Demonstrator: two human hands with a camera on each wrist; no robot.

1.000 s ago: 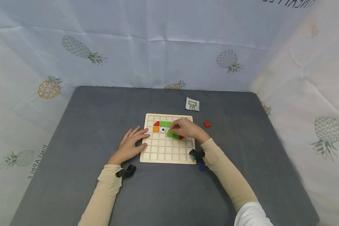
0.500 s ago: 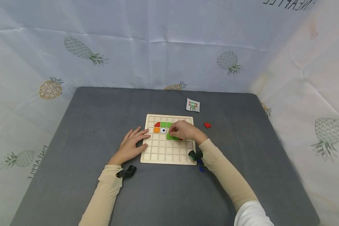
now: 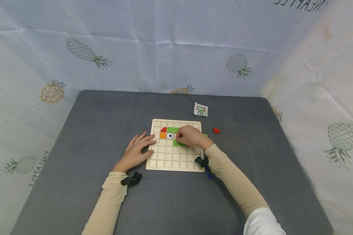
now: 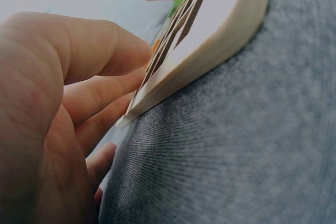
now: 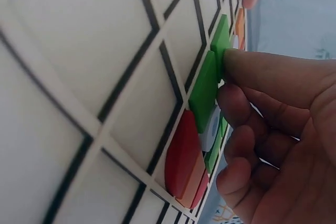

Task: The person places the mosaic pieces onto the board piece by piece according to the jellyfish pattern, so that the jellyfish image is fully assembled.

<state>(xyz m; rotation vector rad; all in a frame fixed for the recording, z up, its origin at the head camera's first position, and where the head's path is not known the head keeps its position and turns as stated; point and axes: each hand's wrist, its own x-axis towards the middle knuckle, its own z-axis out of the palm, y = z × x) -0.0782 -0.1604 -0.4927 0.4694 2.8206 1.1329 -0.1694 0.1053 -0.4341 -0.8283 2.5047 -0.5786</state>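
Observation:
A pale wooden grid board (image 3: 164, 163) lies on the grey table. My left hand (image 3: 136, 150) rests on its left edge, fingers spread and fairly straight; in the left wrist view the thumb (image 4: 121, 51) touches the board's edge. My right hand (image 3: 192, 135) is over the board's middle, its fingers curled. Between thumb and index finger it holds a green square tile (image 5: 220, 40), which sits in a grid cell beside another green tile (image 5: 205, 90). Around it are a white eye tile (image 3: 169, 135), an orange tile (image 3: 163, 135), red rounded tiles (image 5: 181, 156) and more green ones (image 3: 170, 129).
A small printed card (image 3: 200, 109) lies behind the board. To the right is a loose red tile (image 3: 216, 130); blue pieces (image 3: 210, 176) lie near the front right corner. Green bits (image 3: 205, 134) show past the right wrist. Pineapple-printed cloth (image 3: 164, 65) surrounds the table.
The green tile in my right hand has gone from tilted above the board to flat in its cell. The right hand has come down slightly with it. My left hand stays put.

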